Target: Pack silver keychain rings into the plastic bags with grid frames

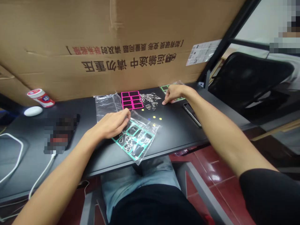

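My left hand (113, 123) rests closed on the open end of a clear plastic bag (138, 137), pinching its edge. Inside the bag lie a green grid frame and several metal rings. My right hand (174, 93) reaches far across the black desk (178, 131) and presses its bent fingers down beside a pile of loose metal rings (150, 99); a second green frame in clear plastic (167, 88) lies under it. A pink grid frame (131, 100) sits between the hands, next to an empty clear bag (105, 104).
A large cardboard box (117, 43) stands along the back of the desk. A phone (192, 114) lies at the right edge, three yellow dots (154, 118) mid-desk. At left are a small jar (41, 97), a white mouse (33, 111) and white cables (14, 156). A black chair (246, 81) stands at the right.
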Action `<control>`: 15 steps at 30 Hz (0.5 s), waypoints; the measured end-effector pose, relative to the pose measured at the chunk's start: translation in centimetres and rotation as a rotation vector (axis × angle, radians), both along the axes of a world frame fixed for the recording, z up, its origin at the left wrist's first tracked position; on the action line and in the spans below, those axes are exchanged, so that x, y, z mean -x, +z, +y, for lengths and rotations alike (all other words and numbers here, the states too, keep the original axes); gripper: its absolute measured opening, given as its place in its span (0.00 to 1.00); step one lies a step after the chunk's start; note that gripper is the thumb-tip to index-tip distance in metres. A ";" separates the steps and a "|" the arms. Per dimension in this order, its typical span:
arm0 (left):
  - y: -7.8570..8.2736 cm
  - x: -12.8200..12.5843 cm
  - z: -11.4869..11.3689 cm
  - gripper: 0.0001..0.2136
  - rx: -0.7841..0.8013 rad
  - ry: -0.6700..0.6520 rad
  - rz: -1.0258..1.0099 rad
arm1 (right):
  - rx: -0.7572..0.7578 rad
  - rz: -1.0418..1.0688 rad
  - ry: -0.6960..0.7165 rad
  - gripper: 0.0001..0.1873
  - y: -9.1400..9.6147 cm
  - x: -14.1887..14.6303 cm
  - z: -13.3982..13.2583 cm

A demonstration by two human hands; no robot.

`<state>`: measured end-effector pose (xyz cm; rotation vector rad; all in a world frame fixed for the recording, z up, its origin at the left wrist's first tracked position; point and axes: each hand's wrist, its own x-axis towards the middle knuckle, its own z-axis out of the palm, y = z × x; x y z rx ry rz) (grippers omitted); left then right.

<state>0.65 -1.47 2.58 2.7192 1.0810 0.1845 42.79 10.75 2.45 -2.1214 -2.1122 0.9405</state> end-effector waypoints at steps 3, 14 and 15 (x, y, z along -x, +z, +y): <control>0.0 0.0 0.0 0.12 -0.001 0.005 0.003 | 0.013 -0.046 0.031 0.30 -0.3 -0.3 0.5; 0.1 0.2 -0.1 0.12 0.007 -0.011 -0.006 | -0.018 -0.033 0.087 0.30 -0.3 0.3 -0.7; 0.2 0.2 -0.2 0.11 0.008 -0.010 0.002 | -0.045 0.008 0.093 0.30 -0.2 0.5 -1.1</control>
